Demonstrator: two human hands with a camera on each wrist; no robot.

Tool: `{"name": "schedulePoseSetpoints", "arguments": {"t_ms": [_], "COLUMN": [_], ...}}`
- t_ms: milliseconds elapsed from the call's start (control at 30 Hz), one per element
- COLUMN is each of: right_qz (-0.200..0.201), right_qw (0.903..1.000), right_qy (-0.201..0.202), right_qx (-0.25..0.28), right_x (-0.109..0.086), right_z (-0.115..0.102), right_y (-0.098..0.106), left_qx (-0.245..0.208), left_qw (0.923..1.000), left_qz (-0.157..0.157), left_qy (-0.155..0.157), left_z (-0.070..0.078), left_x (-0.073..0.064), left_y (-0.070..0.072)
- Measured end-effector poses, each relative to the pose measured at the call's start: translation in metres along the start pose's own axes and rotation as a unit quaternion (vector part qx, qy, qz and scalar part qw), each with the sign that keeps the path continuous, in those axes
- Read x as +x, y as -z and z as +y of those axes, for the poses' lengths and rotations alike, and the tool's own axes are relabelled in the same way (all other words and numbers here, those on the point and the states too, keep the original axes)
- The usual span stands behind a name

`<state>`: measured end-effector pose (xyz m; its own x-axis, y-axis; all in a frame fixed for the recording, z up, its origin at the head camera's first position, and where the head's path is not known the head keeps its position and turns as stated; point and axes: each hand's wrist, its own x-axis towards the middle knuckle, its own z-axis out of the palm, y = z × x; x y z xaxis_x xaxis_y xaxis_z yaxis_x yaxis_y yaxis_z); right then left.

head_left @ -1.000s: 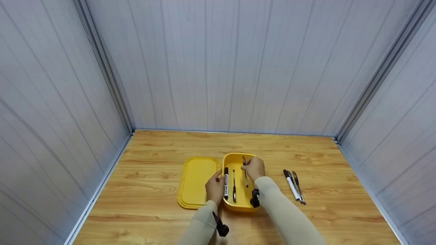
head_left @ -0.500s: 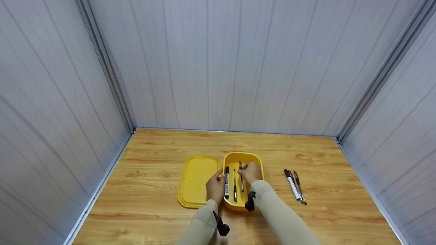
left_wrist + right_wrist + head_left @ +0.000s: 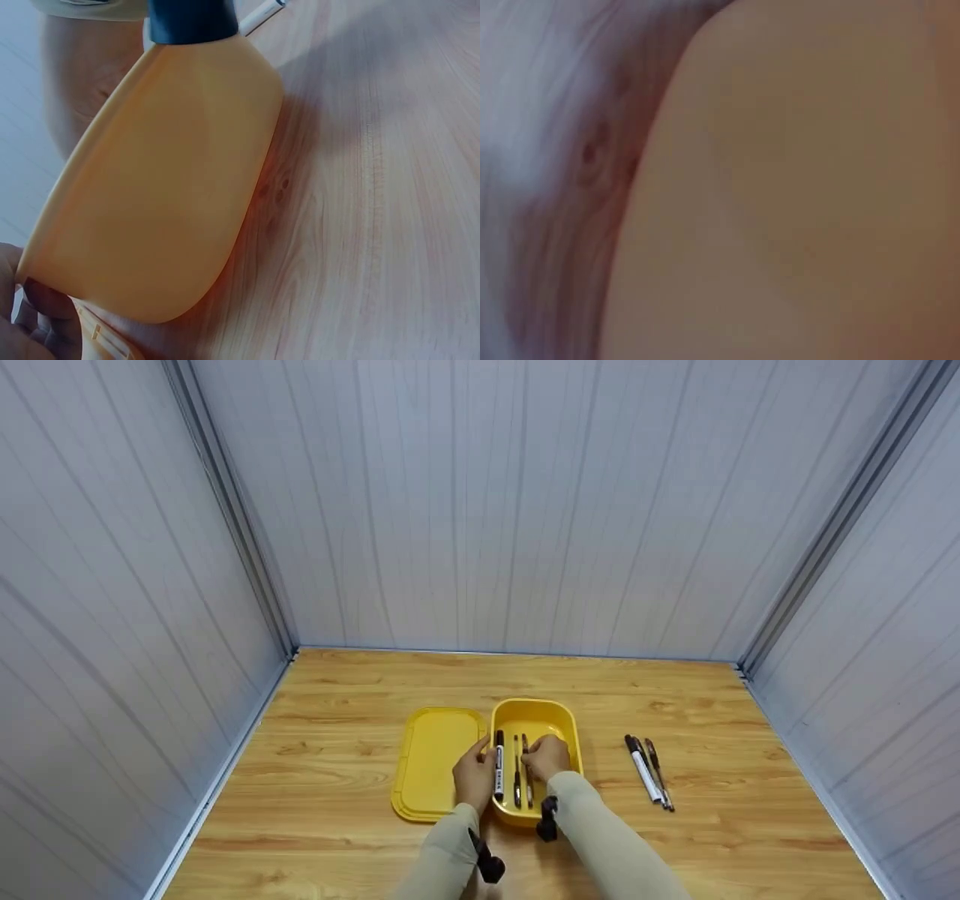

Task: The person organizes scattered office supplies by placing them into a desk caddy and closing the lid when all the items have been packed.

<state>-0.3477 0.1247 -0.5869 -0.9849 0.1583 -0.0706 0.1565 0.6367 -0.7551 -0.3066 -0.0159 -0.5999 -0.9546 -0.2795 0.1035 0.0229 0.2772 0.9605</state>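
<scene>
A yellow box [image 3: 534, 703] stands uncovered on the table, with a white-and-black marker [image 3: 499, 765] along its left wall and a thin dark pen [image 3: 517, 784] beside that. My left hand [image 3: 474, 778] holds the box by its left side; in the left wrist view its thumb and fingers [image 3: 45, 319] grip the rim. Inside the box, my right hand [image 3: 547, 756] pinches another dark pen [image 3: 529, 795], parallel to the thin one and low over the floor. The close, blurred box wall [image 3: 780, 180] fills most of the right wrist view, where no fingers show.
The yellow lid [image 3: 431, 765] lies flat left of the box. To the right, a white marker with a black cap [image 3: 643, 771] lies with several dark pens [image 3: 655, 765] on the wooden table [image 3: 360, 675]. Pale panels [image 3: 480, 510] enclose the back and sides.
My right hand has moved left and toward me inside the box, bringing the pinched pen alongside the thin dark pen. The left hand has stayed on the box's side.
</scene>
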Motion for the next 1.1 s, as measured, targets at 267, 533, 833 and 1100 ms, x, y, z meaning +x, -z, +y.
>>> {"name": "schedulePoseSetpoints", "arguments": {"t_ms": [267, 533, 833, 1100], "right_qz": [-0.005, 0.0, -0.005, 0.0], "right_qw": [0.9998, 0.9999, 0.9997, 0.9995], "right_qy": [-0.016, -0.015, -0.011, 0.027], "right_qx": [0.008, 0.002, 0.021, 0.013], "right_x": [-0.002, 0.001, -0.001, 0.002], "right_z": [0.005, 0.005, -0.004, -0.012], "right_y": [-0.002, -0.005, -0.001, 0.015], "left_qx": [-0.005, -0.013, 0.0, -0.004], "left_qw": [0.9999, 0.9998, 1.0, 0.9998], "left_qz": [-0.006, -0.008, 0.0, -0.013], "left_qy": [0.008, 0.015, 0.002, 0.013], "left_z": [-0.001, 0.0, -0.001, 0.001], "left_x": [-0.001, 0.001, 0.001, 0.0], "left_y": [-0.004, -0.003, -0.004, -0.003]}}
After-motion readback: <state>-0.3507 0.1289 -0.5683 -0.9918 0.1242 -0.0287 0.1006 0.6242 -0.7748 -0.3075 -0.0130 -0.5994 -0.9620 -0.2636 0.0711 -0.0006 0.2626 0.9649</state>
